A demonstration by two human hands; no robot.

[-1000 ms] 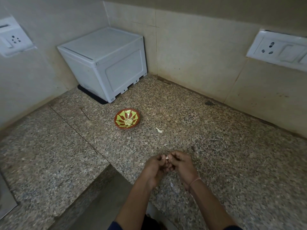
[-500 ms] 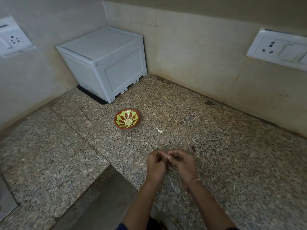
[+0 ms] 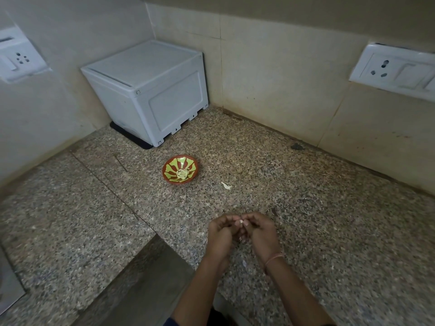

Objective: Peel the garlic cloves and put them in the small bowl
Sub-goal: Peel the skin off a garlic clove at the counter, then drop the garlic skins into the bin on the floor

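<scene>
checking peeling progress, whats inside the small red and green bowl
A heap of pale peeled garlic cloves lies in the middle of the small red and green patterned bowl. It covers the bowl's floor; cloves underneath cannot be counted.

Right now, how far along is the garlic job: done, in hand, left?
Done: pale peeled cloves lie in the small red-and-green painted bowl; a white skin scrap lies on the speckled granite counter. In hand: the left hand and right hand pinch a small pale garlic clove, seemingly mid-peel. Left: finish it and drop it in the bowl. No other unpeeled cloves are visible.
</scene>
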